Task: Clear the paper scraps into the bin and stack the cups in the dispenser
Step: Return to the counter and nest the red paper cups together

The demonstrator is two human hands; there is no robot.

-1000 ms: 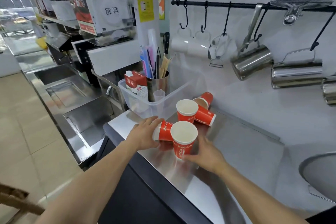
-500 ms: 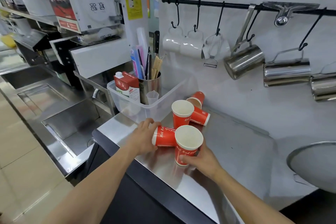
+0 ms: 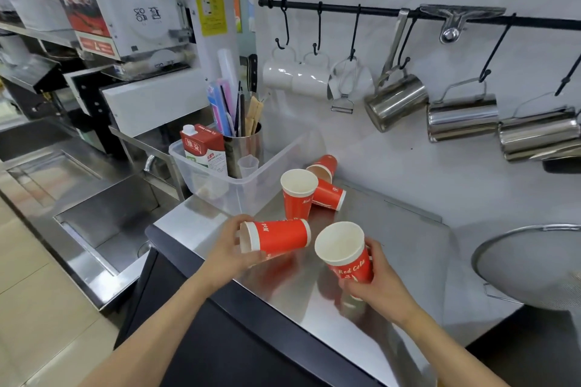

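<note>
The left hand (image 3: 229, 250) is closed around the rim end of a sideways cup (image 3: 276, 237), which lies on its side with its mouth toward nine o'clock, held just above or on the steel surface (image 3: 408, 248); I cannot tell which. The right hand (image 3: 375, 284) wraps the lower body of a tilted cup (image 3: 344, 253), lifted clear of the surface, mouth open toward eleven o'clock. At twelve o'clock from the sideways cup stands an upright cup (image 3: 298, 195). Just behind it, at one o'clock, two fallen cups (image 3: 327, 188) lie on their sides touching each other. A clear plastic tub (image 3: 239, 188) sits at eleven o'clock, holding a milk carton (image 3: 204, 149) and a steel utensil holder (image 3: 243, 148).
</note>
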